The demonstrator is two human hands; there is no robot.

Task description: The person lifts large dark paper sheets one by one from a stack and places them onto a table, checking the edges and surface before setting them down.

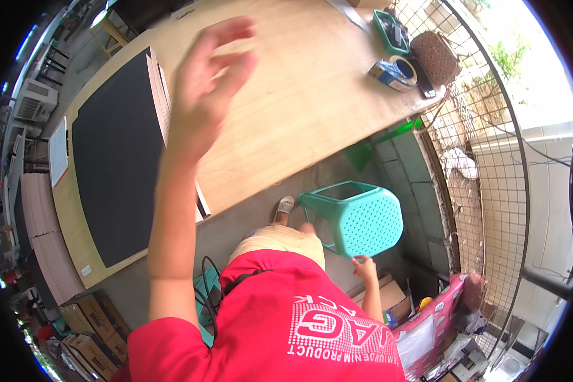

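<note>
My left hand is raised over the wooden tabletop, its fingers apart and slightly blurred, holding nothing. Below and left of it lies a stack of large black sheets or boards with pale edges. My right hand hangs low at my side, its fingers loosely bent and apart. Just beyond its fingertips is a turquoise plastic stool with a perforated seat. Whether the fingertips touch the stool's rim I cannot tell.
At the table's far right sit a tape roll, a green tray and a brown textured box. A wire grille borders the right. Cardboard boxes stand lower left; a pink patterned bag lies lower right.
</note>
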